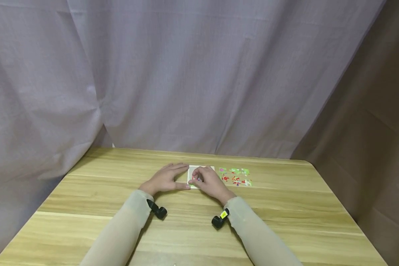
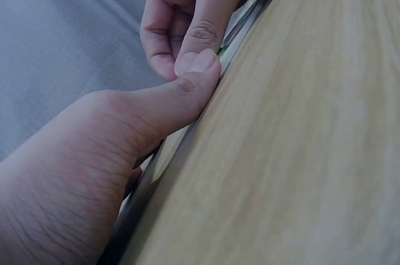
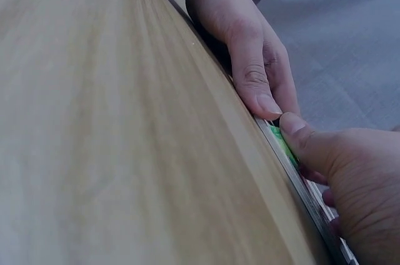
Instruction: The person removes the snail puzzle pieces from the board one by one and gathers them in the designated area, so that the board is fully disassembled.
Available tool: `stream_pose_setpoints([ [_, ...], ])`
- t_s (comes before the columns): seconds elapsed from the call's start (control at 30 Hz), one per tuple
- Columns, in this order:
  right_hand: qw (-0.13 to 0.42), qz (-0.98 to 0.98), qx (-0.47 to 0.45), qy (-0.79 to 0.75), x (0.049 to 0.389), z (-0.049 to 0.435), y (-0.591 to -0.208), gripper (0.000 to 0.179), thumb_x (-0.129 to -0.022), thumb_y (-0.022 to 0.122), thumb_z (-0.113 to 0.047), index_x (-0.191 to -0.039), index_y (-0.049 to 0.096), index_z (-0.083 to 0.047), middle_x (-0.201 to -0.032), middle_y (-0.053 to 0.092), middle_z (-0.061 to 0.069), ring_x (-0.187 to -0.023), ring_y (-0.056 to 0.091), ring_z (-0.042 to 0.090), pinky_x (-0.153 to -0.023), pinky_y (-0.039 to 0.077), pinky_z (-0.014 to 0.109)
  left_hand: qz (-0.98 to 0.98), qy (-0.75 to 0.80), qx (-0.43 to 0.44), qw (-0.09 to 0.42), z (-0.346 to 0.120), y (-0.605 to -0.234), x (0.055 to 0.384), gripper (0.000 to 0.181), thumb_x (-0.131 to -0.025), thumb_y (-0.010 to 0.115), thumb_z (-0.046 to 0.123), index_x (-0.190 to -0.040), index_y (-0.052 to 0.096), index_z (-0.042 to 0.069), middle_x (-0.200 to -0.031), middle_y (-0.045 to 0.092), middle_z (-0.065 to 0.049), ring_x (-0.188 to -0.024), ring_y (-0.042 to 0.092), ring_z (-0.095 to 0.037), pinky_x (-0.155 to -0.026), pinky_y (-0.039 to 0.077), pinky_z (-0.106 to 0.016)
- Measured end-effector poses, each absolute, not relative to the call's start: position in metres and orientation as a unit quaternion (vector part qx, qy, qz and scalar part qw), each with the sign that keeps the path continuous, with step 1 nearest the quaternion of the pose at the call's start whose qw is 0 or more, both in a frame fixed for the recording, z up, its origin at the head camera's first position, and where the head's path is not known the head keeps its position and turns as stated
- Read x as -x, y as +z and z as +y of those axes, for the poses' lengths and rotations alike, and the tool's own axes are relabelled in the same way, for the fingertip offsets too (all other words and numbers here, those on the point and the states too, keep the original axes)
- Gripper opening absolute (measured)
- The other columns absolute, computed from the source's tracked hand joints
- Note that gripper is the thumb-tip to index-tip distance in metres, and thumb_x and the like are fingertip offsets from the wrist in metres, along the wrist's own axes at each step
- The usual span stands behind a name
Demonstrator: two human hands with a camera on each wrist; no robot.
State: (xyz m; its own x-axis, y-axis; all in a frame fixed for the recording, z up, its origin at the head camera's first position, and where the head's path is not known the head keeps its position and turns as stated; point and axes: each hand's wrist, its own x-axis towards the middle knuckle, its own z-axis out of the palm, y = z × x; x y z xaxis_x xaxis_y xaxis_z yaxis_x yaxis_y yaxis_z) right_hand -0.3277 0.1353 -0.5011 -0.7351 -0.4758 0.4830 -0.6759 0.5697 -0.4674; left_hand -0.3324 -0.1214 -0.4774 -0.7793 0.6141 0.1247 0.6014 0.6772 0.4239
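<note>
A small white-framed puzzle board (image 1: 202,166) lies flat on the wooden table. My left hand (image 1: 166,180) rests along its left edge, fingers stretched out toward the far corner and thumb at the near corner. Over the board, my right hand (image 1: 212,183) has its thumb and fingers curled round a small red and green puzzle piece (image 1: 194,177), partly hidden by the fingers. From the right wrist, a green patch of the puzzle (image 3: 282,144) shows under the right thumb, whose tip is close to the left thumb.
Several loose puzzle pieces (image 1: 235,180), red, green and white, lie in two rows just right of the board. A grey curtain (image 1: 186,92) hangs behind the table (image 1: 186,236), and a brown one (image 1: 379,147) hangs on the right.
</note>
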Motion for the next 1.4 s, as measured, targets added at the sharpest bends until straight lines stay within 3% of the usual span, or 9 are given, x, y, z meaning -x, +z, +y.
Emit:
stream_pose_setpoints([
  [0.27,0.100,-0.874,-0.315,0.357,0.315,0.133,-0.485,0.023,-0.101,0.084,-0.016,-0.121,0.080,-0.008,-0.098,0.073,0.004,-0.090,0.059,0.011,-0.079,0.055,0.026,0.916,0.229,-0.329,0.018,-0.121,-0.477,0.331,0.094,-0.100,0.074,0.063,-0.172,0.046,0.009,-0.181,0.042,-0.013,-0.171,0.035,-0.036,-0.144,0.017,-0.064],
  [0.9,0.088,-0.877,-0.296,0.368,0.311,0.133,-0.480,0.015,-0.104,0.082,-0.019,-0.115,0.083,-0.010,-0.103,0.078,0.003,-0.094,0.064,0.011,-0.085,0.056,0.024,0.918,0.226,-0.327,0.017,-0.120,-0.476,0.331,0.094,-0.101,0.074,0.064,-0.172,0.046,0.009,-0.181,0.042,-0.013,-0.171,0.036,-0.036,-0.144,0.017,-0.063],
  [1.4,0.116,-0.863,-0.290,0.396,0.313,0.137,-0.480,0.009,-0.104,0.082,-0.017,-0.108,0.085,-0.010,-0.100,0.081,0.003,-0.094,0.069,0.012,-0.086,0.061,0.024,0.920,0.224,-0.322,0.018,-0.119,-0.475,0.330,0.095,-0.100,0.074,0.064,-0.172,0.045,0.009,-0.181,0.042,-0.013,-0.171,0.036,-0.036,-0.144,0.017,-0.063],
])
